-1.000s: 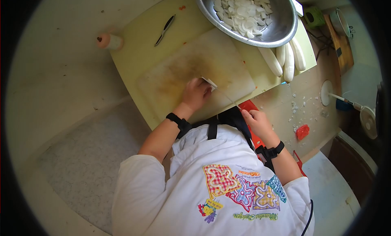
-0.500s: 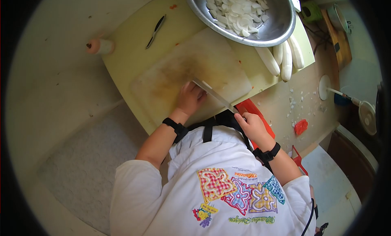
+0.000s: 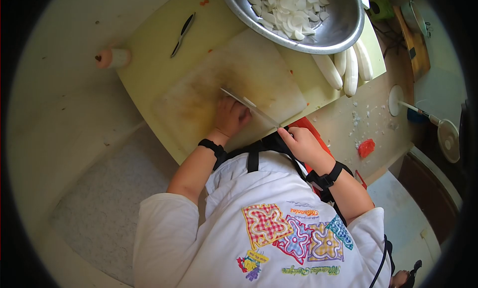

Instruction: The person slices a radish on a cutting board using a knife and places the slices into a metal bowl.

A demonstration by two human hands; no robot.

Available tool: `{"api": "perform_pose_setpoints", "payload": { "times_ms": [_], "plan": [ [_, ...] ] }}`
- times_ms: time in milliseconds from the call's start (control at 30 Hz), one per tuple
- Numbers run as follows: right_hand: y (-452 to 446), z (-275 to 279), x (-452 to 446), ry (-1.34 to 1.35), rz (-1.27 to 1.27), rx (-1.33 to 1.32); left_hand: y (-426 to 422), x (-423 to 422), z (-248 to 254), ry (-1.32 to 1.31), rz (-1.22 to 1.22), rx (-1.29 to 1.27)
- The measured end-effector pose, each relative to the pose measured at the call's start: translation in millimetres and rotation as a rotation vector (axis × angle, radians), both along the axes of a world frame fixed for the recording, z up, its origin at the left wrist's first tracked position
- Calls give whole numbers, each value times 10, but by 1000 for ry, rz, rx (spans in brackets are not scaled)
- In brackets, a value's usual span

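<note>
My right hand is wrapped round the handle of a kitchen knife. The blade slants up and left across the cutting board, its tip just past my left fingers. Curled fingers of my left hand press down on the board right beside the blade. Whatever lies under them is hidden. A small white slice shows against the blade. Beyond the board, a large metal bowl holds a heap of white slices. Several peeled white radishes lie to the bowl's right.
A black-and-silver peeler lies on the yellow table, left of the board. At the table's left edge is a pink-topped bottle. White scraps and a red bag are on the floor at right, near a standing fan.
The knife and my right hand have shifted slightly left and up, and the blade lies further over by my left fingers. My left hand has moved a little left. The view has tilted slightly.
</note>
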State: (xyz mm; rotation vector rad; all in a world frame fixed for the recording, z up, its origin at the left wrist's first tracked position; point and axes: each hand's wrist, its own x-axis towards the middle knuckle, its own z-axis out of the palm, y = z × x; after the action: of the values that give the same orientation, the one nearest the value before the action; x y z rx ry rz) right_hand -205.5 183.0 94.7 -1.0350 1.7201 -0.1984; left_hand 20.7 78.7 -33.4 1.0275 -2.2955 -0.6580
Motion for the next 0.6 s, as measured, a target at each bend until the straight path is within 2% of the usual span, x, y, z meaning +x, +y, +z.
{"api": "perform_pose_setpoints", "payload": {
  "times_ms": [433,600],
  "plan": [
    [146,272,-102,15,3,166,-22,39,-3,-19,-46,32],
    [11,12,-13,18,41,87,-37,12,59,17,-18,-7]
  ]
}}
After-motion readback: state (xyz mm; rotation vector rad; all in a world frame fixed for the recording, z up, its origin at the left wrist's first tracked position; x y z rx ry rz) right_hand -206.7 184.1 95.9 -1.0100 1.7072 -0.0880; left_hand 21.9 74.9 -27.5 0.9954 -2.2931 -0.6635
